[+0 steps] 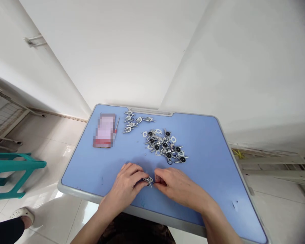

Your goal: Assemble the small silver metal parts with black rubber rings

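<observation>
My left hand pinches a small metal valve with a flat flange plate and a thin stem, just above the table's near side. Close to its right, my right hand is closed, thumb and fingertips together; whatever lies between them is too small or hidden to make out. Beyond my hands spreads a pile of loose valve parts: metal bodies, black round discs, flat oval gaskets and rings. Farther back on the left sits a group of similar metal valves.
A blue table with a grey rim stands against white walls. On its left lie a phone-like, pixelated object and a screwdriver. A green stool stands on the floor at left, near another person's foot in a white clog.
</observation>
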`<state>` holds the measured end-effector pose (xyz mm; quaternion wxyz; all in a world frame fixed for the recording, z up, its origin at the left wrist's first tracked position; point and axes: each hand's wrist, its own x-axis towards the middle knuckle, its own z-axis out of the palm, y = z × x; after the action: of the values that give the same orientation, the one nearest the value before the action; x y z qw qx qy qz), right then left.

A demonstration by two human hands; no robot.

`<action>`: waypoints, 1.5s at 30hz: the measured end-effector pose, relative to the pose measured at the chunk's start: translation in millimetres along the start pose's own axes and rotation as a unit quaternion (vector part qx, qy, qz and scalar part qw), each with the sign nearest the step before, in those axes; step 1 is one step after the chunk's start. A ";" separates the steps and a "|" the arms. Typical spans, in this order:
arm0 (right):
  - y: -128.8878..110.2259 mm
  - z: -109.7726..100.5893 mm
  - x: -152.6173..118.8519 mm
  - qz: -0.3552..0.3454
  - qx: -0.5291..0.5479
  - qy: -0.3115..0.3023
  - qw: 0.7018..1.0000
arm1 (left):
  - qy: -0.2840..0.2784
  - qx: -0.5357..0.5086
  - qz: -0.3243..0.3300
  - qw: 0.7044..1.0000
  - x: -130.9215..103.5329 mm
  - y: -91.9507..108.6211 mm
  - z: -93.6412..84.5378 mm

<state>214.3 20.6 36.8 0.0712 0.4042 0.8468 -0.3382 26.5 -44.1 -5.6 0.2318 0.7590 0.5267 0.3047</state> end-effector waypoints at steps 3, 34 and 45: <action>3.4 -8.6 -2.4 0.004 0.006 -0.034 0.999 | 0.001 0.000 0.007 1.000 -0.4 -1.9 0.8; 15.7 -27.3 -0.1 0.048 0.057 0.008 0.997 | 0.010 0.033 0.058 0.998 -0.9 -3.9 3.2; 12.0 -25.3 -0.2 0.020 0.043 0.010 0.999 | -0.006 0.029 0.033 0.999 -1.4 -2.6 3.0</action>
<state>227.1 41.7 49.9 0.0523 0.4275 0.8238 -0.3686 26.5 -44.7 -9.8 0.2026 0.7842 0.5085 0.2922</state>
